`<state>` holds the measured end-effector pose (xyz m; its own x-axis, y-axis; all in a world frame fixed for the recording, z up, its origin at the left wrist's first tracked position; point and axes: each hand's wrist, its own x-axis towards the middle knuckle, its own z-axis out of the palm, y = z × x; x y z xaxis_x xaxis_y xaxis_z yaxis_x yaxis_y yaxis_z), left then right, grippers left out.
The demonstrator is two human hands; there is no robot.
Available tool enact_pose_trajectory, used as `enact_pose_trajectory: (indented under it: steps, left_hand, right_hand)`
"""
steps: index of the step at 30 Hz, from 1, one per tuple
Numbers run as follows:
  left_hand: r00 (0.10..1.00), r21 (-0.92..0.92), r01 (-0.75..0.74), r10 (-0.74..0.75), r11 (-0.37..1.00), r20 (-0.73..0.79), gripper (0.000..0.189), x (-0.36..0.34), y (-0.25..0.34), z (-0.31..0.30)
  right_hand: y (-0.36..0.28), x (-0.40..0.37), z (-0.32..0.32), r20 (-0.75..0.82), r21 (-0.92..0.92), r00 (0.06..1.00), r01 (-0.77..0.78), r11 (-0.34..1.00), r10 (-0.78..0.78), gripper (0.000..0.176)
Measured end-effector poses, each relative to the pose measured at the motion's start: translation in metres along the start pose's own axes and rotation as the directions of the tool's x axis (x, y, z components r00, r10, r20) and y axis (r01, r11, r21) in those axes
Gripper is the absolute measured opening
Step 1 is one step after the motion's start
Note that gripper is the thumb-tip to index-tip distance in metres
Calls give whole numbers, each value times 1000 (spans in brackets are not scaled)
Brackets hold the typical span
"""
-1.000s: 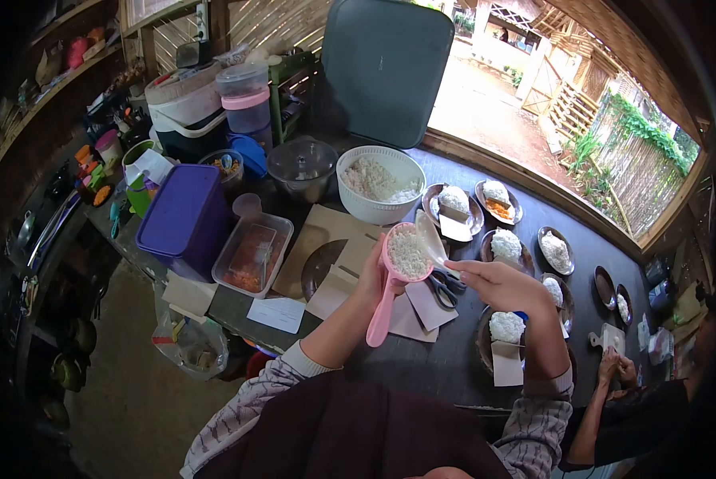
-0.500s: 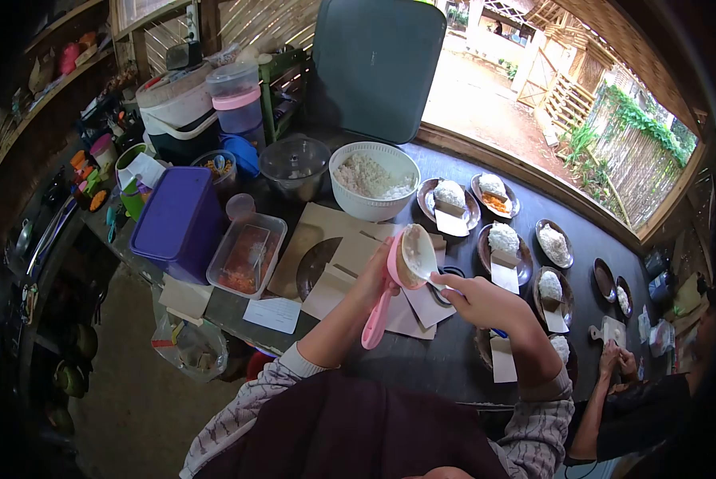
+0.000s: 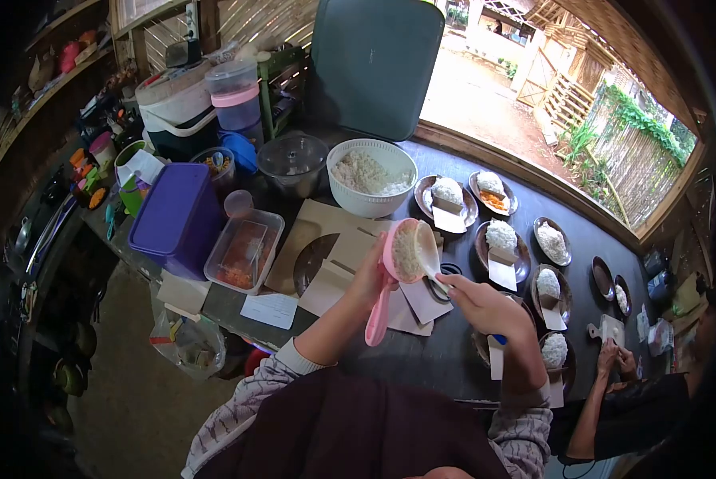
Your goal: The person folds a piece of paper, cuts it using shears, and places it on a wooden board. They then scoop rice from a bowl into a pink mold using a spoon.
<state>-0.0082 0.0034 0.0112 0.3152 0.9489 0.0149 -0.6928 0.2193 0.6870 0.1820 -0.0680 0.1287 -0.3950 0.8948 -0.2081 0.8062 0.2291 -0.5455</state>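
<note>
My left hand (image 3: 371, 275) is wrapped round a pink handled scoop (image 3: 378, 318), whose bowl is filled with rice (image 3: 406, 251). A white spoon (image 3: 430, 259) sits against the right side of that bowl, its handle held in my right hand (image 3: 485, 306). Beneath both hands lie brown cardboard sheets (image 3: 326, 294). Behind them stands a white basket (image 3: 358, 199) with rice inside. To the right are several brown plates with mounds of rice (image 3: 501, 234), many with a folded card.
A purple-lidded box (image 3: 172, 209) and a clear tub of orange food (image 3: 244, 251) stand left. A large dark green panel (image 3: 374, 72) leans at the back. At the far right, another person's hands (image 3: 616, 359) hold a pale object (image 3: 611, 329).
The scoop's bowl has tilted, showing more of the rice. The spoon and my right hand have shifted slightly right and down.
</note>
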Motion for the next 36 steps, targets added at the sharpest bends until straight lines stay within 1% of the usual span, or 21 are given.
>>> enact_pose_trajectory:
  steps: [2,4,5,8,10,11,13,14,15,16,17,18,19,21,23,25,28,32,34,35,36]
  left_hand:
    - [1000,53,5,-4,999,-10,45,-1,-1,0]
    - [1000,98,8,-6,995,-28,45,-1,-1,-1]
    - [1000,85,15,-14,996,-10,45,1,0,-2]
    - [1000,52,0,-1,999,24,46,3,0,-5]
    - [999,30,-22,21,999,42,48,1,3,-2]
    - [998,-19,8,-7,1000,60,51,-2,5,0]
    - [996,-68,33,-27,997,80,55,-2,10,0]
    - [989,-114,39,-22,993,148,55,-2,11,-3]
    - [977,-159,51,-16,986,214,55,-3,12,-4]
    - [977,-159,52,-17,986,210,55,-3,12,-2]
    - [992,-139,20,-3,990,123,53,-2,11,2]
    - [999,-115,-9,13,993,36,51,-2,11,5]
    - [999,-114,-7,11,993,35,51,-3,12,6]
    - [999,-52,45,-45,998,-6,51,-4,13,6]
    - [997,-21,63,-62,998,41,51,-6,14,-1]
    - [992,13,83,-84,996,94,51,-7,15,-4]
    - [992,50,65,-70,997,104,52,-6,16,-4]
    - [996,95,46,-53,994,68,51,-6,15,-2]
    - [998,113,44,-49,993,40,51,-6,16,3]
    - [998,104,24,-30,994,51,50,-7,15,4]
    - [998,95,5,-11,995,61,49,-8,15,5]
  right_hand:
    - [1,6,8,-35,-39,999,11,999,-12,35]
    - [-8,9,11,56,92,983,-177,980,172,36]
    - [-7,9,15,60,90,983,-178,980,173,36]
    - [4,14,26,-51,133,996,-60,989,68,37]
    - [13,16,22,-23,463,1000,4,887,8,38]
    - [11,13,18,-24,461,1000,5,888,7,38]
    - [4,6,9,58,622,998,-59,781,29,37]
    - [3,6,11,60,622,998,-59,781,28,37]
    - [1,6,16,-81,454,995,83,887,-52,36]
    - [-1,6,21,-202,251,967,206,946,-157,36]
    - [-5,7,24,-200,255,968,204,945,-155,36]
    - [-11,7,28,-166,162,977,160,974,-133,36]
    - [-16,7,30,-134,64,985,118,991,-108,35]
    - [-26,3,31,-142,70,985,106,992,-95,36]
    - [-27,3,37,-153,83,985,95,992,-81,37]
    - [-20,5,48,-258,-8,956,144,989,-141,36]
    - [-15,10,60,-355,21,914,218,976,-197,35]
    - [-14,10,60,-358,30,909,241,970,-214,35]
    - [-25,5,47,-158,263,987,48,964,-6,36]
    - [-23,5,46,-163,264,987,48,963,-5,36]
    - [-18,6,44,-117,355,993,44,934,-2,35]
